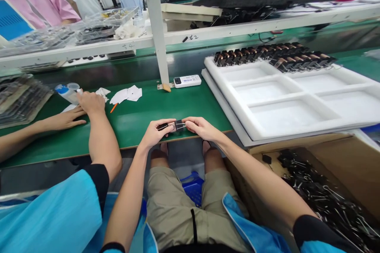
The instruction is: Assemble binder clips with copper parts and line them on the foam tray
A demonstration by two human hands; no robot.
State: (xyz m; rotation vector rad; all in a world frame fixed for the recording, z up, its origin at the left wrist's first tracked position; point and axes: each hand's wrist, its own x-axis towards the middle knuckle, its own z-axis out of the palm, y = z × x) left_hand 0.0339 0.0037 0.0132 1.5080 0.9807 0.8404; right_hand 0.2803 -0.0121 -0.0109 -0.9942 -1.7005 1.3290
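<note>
Over the front edge of the green table, my left hand (pixel 157 131) is closed around a small block (pixel 171 127) with a silvery face and dark sides. My right hand (pixel 200 126) pinches the wire handles of a black binder clip (pixel 179 125), whose body meets the block between my hands. A thin wire also shows by my left fingers; what it belongs to is hard to see. On the right, a white foam tray (pixel 255 126) bears rows of black and copper-coloured blocks (pixel 237 56) with clips along its far edge.
A cardboard box (pixel 341 146) of loose binder clips (pixel 314 189) stands at my right. To my left, a co-worker's hands (pixel 92 102) are by a blue-capped bottle (pixel 67 93). White papers (pixel 126 95), a white device (pixel 187 81) and a white post (pixel 158 47) are ahead.
</note>
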